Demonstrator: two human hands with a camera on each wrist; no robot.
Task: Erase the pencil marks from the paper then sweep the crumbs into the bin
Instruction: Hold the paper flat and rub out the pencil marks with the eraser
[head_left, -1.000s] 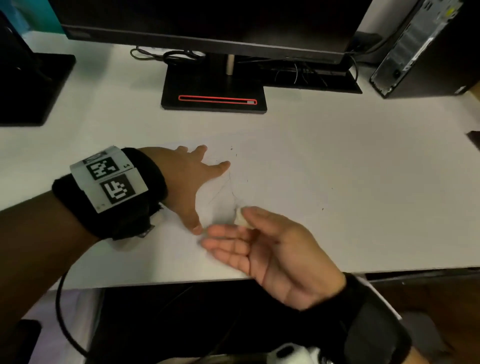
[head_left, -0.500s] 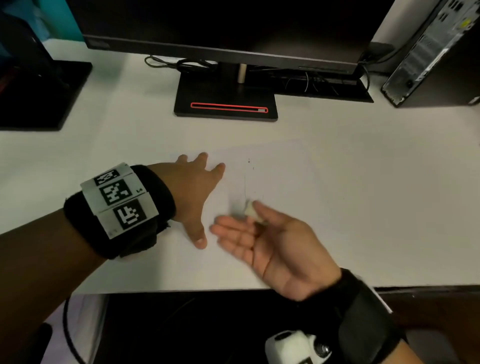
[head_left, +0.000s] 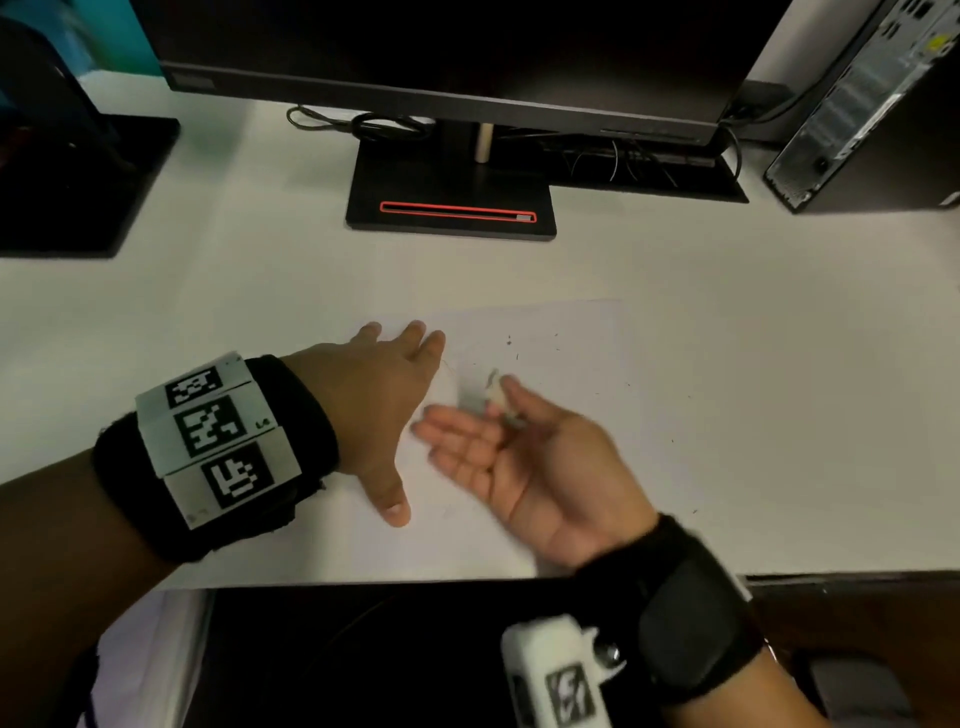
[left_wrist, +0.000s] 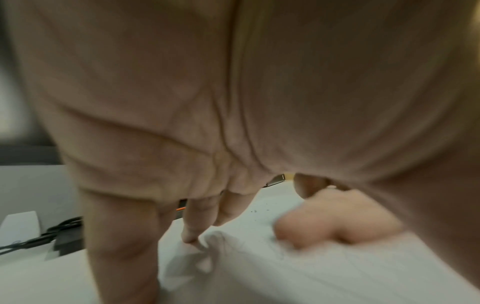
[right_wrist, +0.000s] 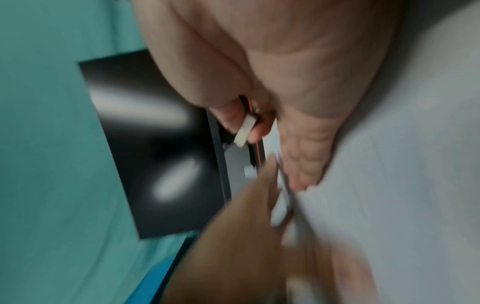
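Your left hand (head_left: 374, 400) is lying flat, fingers spread, on the paper (head_left: 545, 364) on the white counter (head_left: 779, 312). Your right hand (head_left: 530, 467) is pinching a white eraser (head_left: 498, 397) over crumbs (head_left: 509, 341), below the monitor stand (head_left: 452, 202).

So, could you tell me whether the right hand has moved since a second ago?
Yes: the right hand, pinching the eraser, has slid up the paper toward the monitor stand.

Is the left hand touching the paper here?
Touching. The left wrist view shows left hand fingertips pressed onto the paper, wrinkling it.
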